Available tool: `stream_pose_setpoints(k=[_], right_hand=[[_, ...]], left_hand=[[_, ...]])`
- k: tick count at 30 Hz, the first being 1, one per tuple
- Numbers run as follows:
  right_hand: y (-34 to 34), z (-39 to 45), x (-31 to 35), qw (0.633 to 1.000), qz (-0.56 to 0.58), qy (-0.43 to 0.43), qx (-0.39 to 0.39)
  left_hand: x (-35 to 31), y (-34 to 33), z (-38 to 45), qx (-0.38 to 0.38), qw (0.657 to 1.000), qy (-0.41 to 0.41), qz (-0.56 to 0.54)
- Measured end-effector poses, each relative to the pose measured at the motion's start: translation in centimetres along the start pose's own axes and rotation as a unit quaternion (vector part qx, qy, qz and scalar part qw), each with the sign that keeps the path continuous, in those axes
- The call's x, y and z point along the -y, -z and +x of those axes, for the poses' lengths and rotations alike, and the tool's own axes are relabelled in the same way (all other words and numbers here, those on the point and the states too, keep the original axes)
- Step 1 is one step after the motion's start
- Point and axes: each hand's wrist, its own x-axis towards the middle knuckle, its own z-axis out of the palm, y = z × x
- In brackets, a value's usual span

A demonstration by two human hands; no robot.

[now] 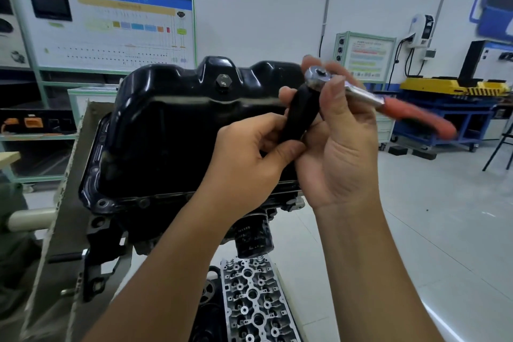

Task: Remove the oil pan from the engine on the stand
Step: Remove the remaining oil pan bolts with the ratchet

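Progress so far: basically still in tool prep. Oil pan (177, 130) is sitting on the engine (111, 230), which is mounted upside down on the stand (55, 203), so the pan faces up and toward me. As far as I can see it's fully seated, with the flange flat against the block. I can make out a couple of bolts along the near edge of the flange (the rest are hidden behind my arms or too blurry to count). Drain plug (223, 81) is in its hole near the top of the pan.

My right hand (341, 130) has its fingers curled around the head end of the ratchet (358, 91), with the red handle sticking out to the right. My left hand (249, 158) is pinching the long black socket (298, 116) that hangs off the ratchet head, fingers and thumb wrapped around its lower end. Looks to me like I'm seating or checking the socket on the drive. Both hands are up in front of the pan and the tool isn't touching it.

So my read: 0 bolts visibly out, all of the loosening left, then breaking the seal and lifting the pan off. Oil filter (254, 236) hangs below, and a cylinder head (255, 302) lies on the floor under it.
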Motion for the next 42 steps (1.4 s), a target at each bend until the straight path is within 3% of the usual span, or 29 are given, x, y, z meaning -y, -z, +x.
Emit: stream_pose_setpoints(k=[3, 9, 15, 20, 23, 27, 32, 38, 42], right_hand=[[0.2, -0.1, -0.2, 1.000, -0.008, 0.026, -0.007], [0.6, 0.2, -0.2, 0.999, 0.009, -0.042, 0.013], [0.2, -0.2, -0.6, 0.999, -0.021, 0.031, 0.001], [0.4, 0.2, -0.4, 1.000, -0.013, -0.017, -0.018], [0.3, 0.0, 0.1, 1.000, -0.019, 0.001, -0.011], [0.0, -0.3, -0.1, 0.997, -0.052, 0.055, -0.028], [-0.2, 0.2, -0.1, 0.997, -0.026, -0.027, -0.066], [0.1, -0.3, 0.0, 0.996, -0.057, 0.048, -0.042], [0.0, -0.1, -0.1, 0.999, -0.030, -0.011, -0.041]], left_hand=[[-0.1, -0.3, -0.1, -0.026, 1.000, -0.005, 0.015], [0.0, -0.6, 0.1, -0.016, 1.000, 0.002, -0.013], [0.1, -0.5, 0.3, -0.018, 1.000, -0.010, -0.006], [0.3, -0.6, 0.4, -0.003, 1.000, -0.007, -0.012], [0.4, -0.5, 0.3, 0.022, 1.000, -0.011, -0.009], [0.1, -0.7, 0.3, -0.017, 1.000, -0.014, -0.007], [0.3, -0.9, 0.5, -0.008, 1.000, 0.003, -0.016], [0.2, -1.0, 0.5, -0.014, 1.000, 0.006, -0.010], [0.1, -1.0, 0.5, -0.008, 1.000, 0.014, -0.015]])
